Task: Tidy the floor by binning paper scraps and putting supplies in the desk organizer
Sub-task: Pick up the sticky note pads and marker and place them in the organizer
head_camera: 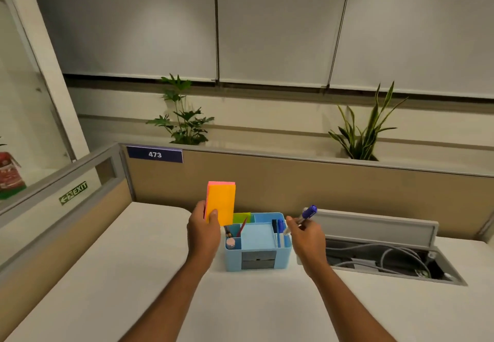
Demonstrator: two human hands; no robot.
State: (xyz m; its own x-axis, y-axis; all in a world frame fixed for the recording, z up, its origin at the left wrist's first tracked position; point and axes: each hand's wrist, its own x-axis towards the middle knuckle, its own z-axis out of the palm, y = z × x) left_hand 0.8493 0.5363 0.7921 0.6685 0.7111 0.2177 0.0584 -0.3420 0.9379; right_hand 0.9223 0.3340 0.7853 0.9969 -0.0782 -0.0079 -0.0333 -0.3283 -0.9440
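Note:
A light blue desk organizer (pixel 257 257) stands on the white desk (pixel 133 274) near the back partition. Its compartments hold pencils, an eraser, green notes and blue markers. My left hand (pixel 203 230) holds an orange and pink sticky-note pad (pixel 221 200) upright, just above the organizer's left rear corner. My right hand (pixel 307 237) grips a blue-capped marker (pixel 306 214) at the organizer's right side, cap pointing up and away. No paper scraps or bin are in view.
An open cable tray (pixel 387 261) with grey cables and a raised lid lies in the desk to the right. A tan partition (pixel 320 189) labelled 473 backs the desk, another runs along the left. Two potted plants stand behind it.

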